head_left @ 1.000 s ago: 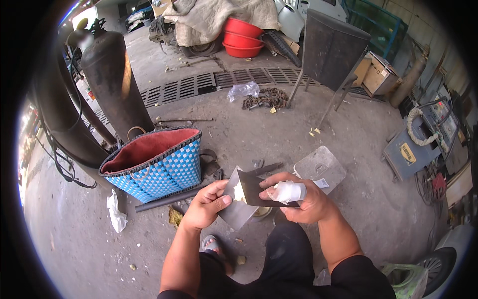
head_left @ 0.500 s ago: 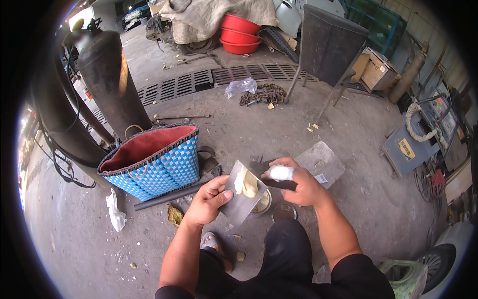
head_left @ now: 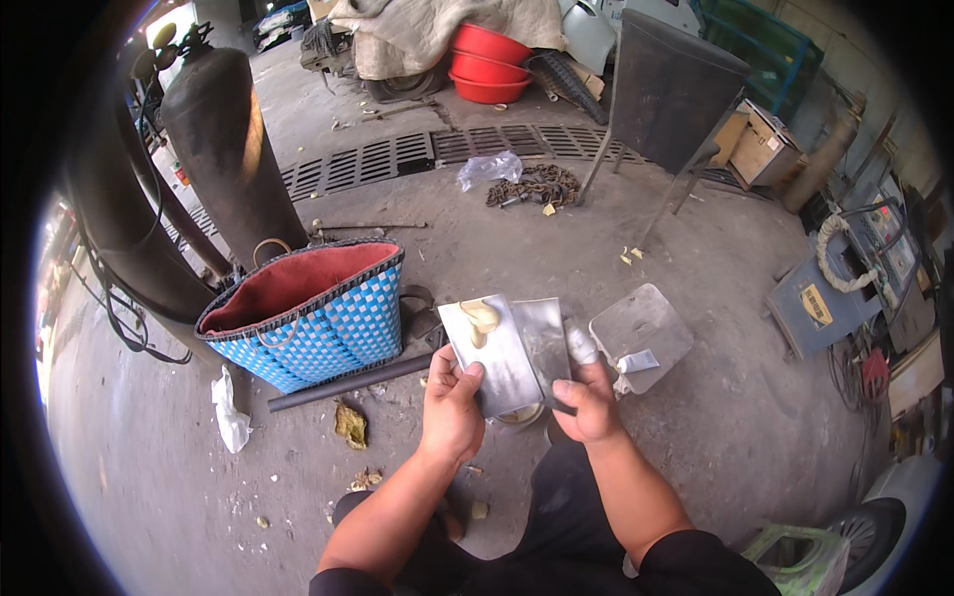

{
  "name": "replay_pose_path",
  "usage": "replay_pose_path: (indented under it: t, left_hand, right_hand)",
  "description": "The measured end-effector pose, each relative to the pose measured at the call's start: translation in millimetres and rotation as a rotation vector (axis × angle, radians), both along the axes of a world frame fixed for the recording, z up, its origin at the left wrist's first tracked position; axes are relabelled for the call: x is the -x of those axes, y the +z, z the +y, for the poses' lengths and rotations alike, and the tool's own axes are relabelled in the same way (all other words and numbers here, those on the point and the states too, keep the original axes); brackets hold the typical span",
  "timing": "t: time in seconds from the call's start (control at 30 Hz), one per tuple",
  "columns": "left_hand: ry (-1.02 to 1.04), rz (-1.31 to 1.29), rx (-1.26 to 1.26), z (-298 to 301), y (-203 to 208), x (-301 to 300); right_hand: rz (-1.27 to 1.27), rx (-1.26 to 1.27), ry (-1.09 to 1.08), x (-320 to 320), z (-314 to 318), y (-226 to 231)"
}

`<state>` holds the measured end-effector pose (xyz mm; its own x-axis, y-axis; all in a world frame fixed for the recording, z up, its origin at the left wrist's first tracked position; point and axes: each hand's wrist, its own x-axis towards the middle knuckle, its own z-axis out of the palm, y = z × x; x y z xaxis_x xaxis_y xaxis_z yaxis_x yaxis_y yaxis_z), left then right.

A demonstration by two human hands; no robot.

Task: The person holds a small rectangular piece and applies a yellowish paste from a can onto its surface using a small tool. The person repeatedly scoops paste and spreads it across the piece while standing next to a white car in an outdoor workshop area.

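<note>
Pinched between thumb and fingers, a flat metal putty spreader (head_left: 497,375) is in my left hand (head_left: 452,412), face up. A dab of cream-coloured putty (head_left: 480,320) sits near its upper edge. My right hand (head_left: 593,405) grips a second, darker metal spreader (head_left: 543,348), whose left edge meets or overlaps the first one. A white wrapping (head_left: 580,344) shows on a finger of my right hand. Below the two spreaders the rim of a round can (head_left: 520,421) peeks out, mostly covered.
To the left stands a blue-and-white woven bag (head_left: 328,328) beside a dark pipe (head_left: 348,384) and gas cylinders (head_left: 224,149). A grey board (head_left: 636,316) with a white tube (head_left: 638,361) lies to the right. Farther off are a chair (head_left: 671,89), a chain (head_left: 537,186) and red basins (head_left: 489,70).
The right spreader has turned and come alongside the left one. The putty now forms a smaller dab near the left spreader's top, and that spreader lies flatter toward view.
</note>
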<state>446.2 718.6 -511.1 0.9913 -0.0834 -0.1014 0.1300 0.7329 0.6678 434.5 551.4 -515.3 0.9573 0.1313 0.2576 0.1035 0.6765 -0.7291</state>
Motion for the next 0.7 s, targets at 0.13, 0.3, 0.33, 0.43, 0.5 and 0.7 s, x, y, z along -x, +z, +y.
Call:
replay_pose_path:
  t: [0.13, 0.3, 0.33, 0.43, 0.5, 0.7]
  left_hand:
    - [0.044, -0.163, -0.11, 5, 1, 1]
    - [0.088, -0.26, -0.264, 6, 2, 1]
    - [0.099, -0.264, -0.259, 5, 2, 0]
    - [0.12, -0.276, -0.24, 8, 2, -2]
    - [0.118, -0.279, -0.22, 14, 2, -6]
    - [-0.045, 0.007, -0.034, 33, 6, -18]
  right_hand:
    - [-0.073, 0.363, 0.064, 9, 5, -2]
    - [0.036, 0.322, -0.033, 14, -2, -6]
    - [0.019, 0.392, -0.062, 14, -2, -8]
    - [0.04, 0.55, 0.007, 17, 2, -16]
    - [0.171, 0.562, -0.059, 15, -1, -18]
    - [0.15, 0.15, -0.175, 4, -40, -1]
